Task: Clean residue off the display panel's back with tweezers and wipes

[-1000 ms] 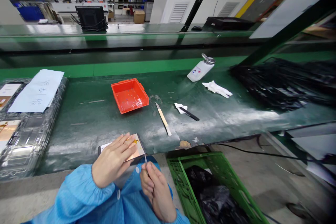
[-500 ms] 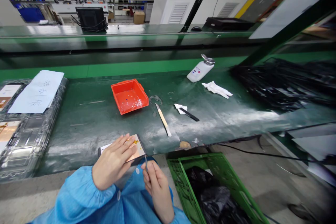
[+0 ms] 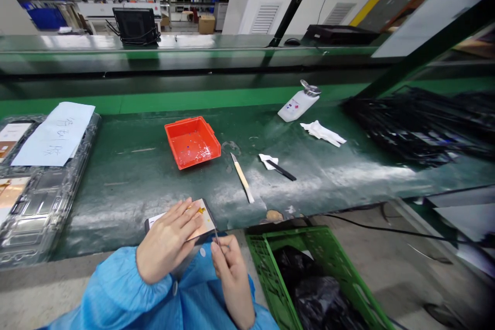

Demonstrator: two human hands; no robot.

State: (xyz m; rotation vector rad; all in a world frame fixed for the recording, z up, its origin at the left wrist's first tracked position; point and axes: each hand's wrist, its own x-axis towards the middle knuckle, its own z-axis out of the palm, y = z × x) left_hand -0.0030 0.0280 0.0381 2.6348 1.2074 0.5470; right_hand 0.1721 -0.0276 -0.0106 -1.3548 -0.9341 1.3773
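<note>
My left hand [image 3: 168, 240] lies flat with fingers outstretched over a thin rectangular panel [image 3: 205, 221] at the bench's front edge. That panel has a dark rim, a copper-coloured and white back and a small yellow patch; my palm hides much of it. At its right corner, my right hand [image 3: 232, 273] pinches a thin grey metal tool [image 3: 216, 235], whose tip reaches the panel's edge. The fingers cover most of the tool, so its exact kind does not show. Further off lie a craft knife [image 3: 243, 179] with a pale handle and black tweezers [image 3: 282, 169] on a white wipe.
An orange-red tray [image 3: 193, 143] with small scraps stands mid-bench. Behind are a white dispenser bottle [image 3: 297, 105] and a crumpled white cloth [image 3: 324, 133]. Clear plastic trays [image 3: 50, 201] stand left, black frames [image 3: 406, 124] right. A green crate [image 3: 336, 263] holds black bags below.
My right hand and the tool have shifted slightly along the panel's right edge, and less of the tool shows. My left hand stays in place; the camera view has shifted a little.
</note>
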